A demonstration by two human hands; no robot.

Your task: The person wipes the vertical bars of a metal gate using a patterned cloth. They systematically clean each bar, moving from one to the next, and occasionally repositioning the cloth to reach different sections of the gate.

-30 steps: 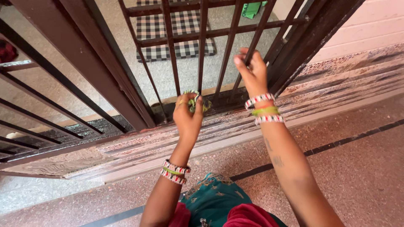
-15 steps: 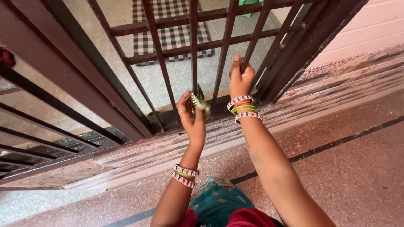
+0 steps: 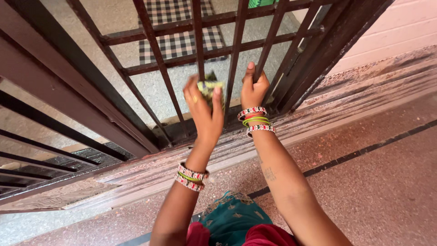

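Both hands are raised against a dark metal grille gate (image 3: 150,68). The left hand (image 3: 203,114) is clenched on a small green scrubbing pad (image 3: 210,87), fingers and thumb wrapped round its sides, and the pad sits pressed at 1 upright bar (image 3: 198,41) near the middle of the gate, just above the bottom rail. That hand is a little blurred, so the pad's exact shape is hard to make out. The right hand (image 3: 252,87) is just to the right of it, grasping another upright bar (image 3: 267,45) — fingers curled round it, thumb pointing up along the metal. The 2 hands are near each other but apart, with 1 more bar standing between them.

Each wrist carries a stack of bangles: the left bangles (image 3: 191,176) and the right bangles (image 3: 256,122) are red, white and green. Low in the near part of the view lies teal and red clothing (image 3: 236,223) over the person's lap.

Below the gate runs a grooved stone threshold (image 3: 318,114), streaked and worn, stretching from left to far right. Nearer still is a speckled floor (image 3: 387,182) crossed by a thin dark line. Beyond the bars, on the far side, a black-and-white checked mat (image 3: 182,43) lies on pale ground — and at the right edge stands a pale pink wall (image 3: 400,27).
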